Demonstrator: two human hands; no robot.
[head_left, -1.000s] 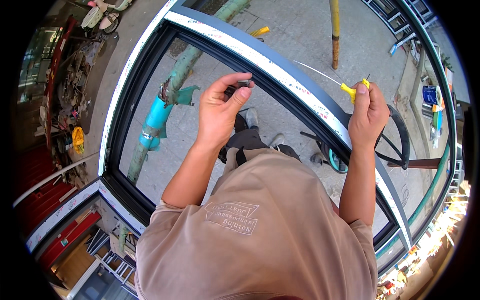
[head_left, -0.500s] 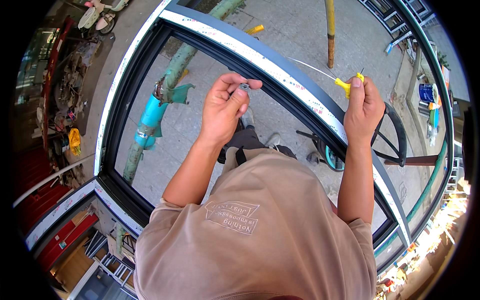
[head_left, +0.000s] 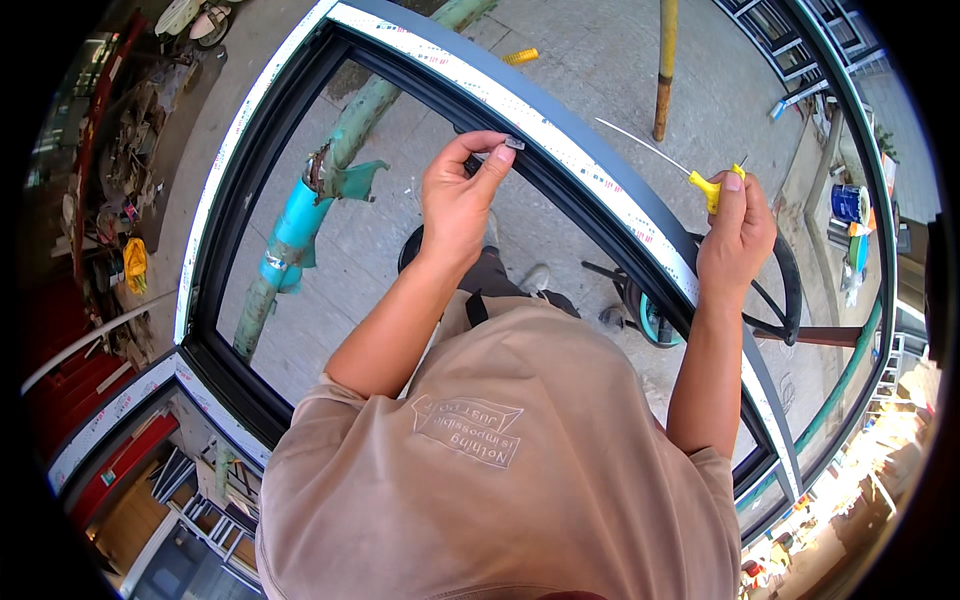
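My left hand [head_left: 457,200] pinches a small grey metal piece [head_left: 514,143] between thumb and fingertips. It is at the inner black edge of a large window frame [head_left: 570,165], overlapping it in view; whether they touch I cannot tell. The frame stands around me and carries white printed protective film. To the right, my right hand [head_left: 738,235] is closed round a yellow-handled tool [head_left: 705,189]. Its long thin shaft points up and left across the outside of the frame, and a short dark tip sticks out near my thumb.
A green pipe with a turquoise wrapping [head_left: 296,235] lies left, beyond the opening. Past the frame are an upright yellow pole [head_left: 665,75] and a small yellow coil [head_left: 520,57]. A black curved hoop [head_left: 790,290] lies right, near a blue bucket [head_left: 850,204].
My left hand has moved up and slightly right with the metal piece, to the frame's inner edge. My right hand has shifted a little right and down, still holding the tool.
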